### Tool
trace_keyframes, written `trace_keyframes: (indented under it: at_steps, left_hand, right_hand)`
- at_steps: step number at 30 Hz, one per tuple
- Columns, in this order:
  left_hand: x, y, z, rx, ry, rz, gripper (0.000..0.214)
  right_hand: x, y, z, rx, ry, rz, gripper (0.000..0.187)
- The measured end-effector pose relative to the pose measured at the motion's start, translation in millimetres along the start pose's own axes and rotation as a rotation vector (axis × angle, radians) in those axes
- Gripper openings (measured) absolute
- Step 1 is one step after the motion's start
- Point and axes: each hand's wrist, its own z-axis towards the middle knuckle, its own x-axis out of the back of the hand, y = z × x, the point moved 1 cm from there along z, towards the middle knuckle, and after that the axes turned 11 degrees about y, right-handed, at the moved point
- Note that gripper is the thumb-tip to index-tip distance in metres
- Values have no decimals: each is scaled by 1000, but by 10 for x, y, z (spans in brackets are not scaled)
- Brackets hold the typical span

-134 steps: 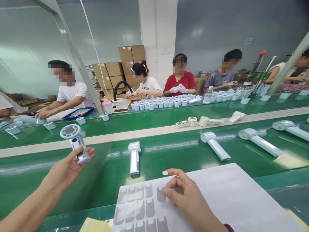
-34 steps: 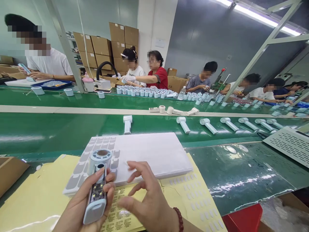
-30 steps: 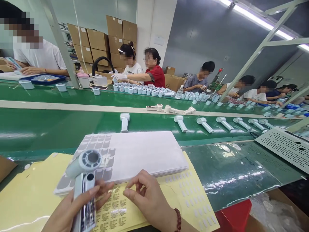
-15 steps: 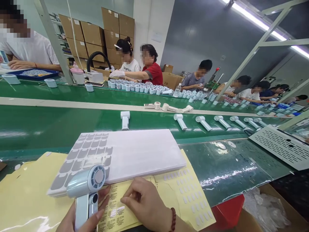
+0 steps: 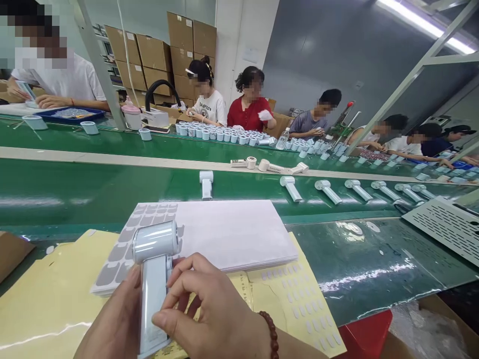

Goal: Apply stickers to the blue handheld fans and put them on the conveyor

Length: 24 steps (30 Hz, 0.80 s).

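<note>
My left hand is closed around the handle of a pale blue handheld fan, which stands upright with its round head at the top. My right hand is at the right side of the handle, its thumb and fingers bent in a pinch. The thumb tip touches the handle's face; whatever is between the fingers cannot be made out. Under both hands lies a yellow label sheet with small oval stickers on its right part. Behind the fan rests a stack of white sheets with grey die-cut patches on the left.
More pale blue fans lie in a row on the green conveyor. White fans lie on the pale centre strip. A slotted metal plate is at right, a red bin below. Several co-workers sit across, behind rows of small cups.
The fan has turned in my left hand, so its grille faces away and the plain handle faces me. My right hand has moved left from the label sheet onto the handle.
</note>
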Motion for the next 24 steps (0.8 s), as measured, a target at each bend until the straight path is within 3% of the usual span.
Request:
trace_keyframes:
  at_steps: [2,5,9,13,17,21,24]
  left_hand:
    - [-63,33,-24,20,-3,-5,47]
    - [-101,48,-26,37,-149,42,66]
    - [-117,63,-27,42,-129,54,78]
    - [-125,74,-8,17,-141,54,72]
    - [-40,67,78,-55,-66,30,56]
    - [-19,96,69,-75,-361,171,72]
    - [-46,132,6,-132,-405,256,80]
  right_hand:
    - [-13,0,36,16,-9,-59,19]
    - [-22,-14,72,24,-26,-118,23]
    - [-33,-16,103,41,-43,-176,24]
    - [-37,20,120,112,-27,-204,23]
    - [-21,29,131,243,-10,-235,23]
    - [22,4,164,228,-14,-207,24]
    - [43,0,204,159,-27,-155,22]
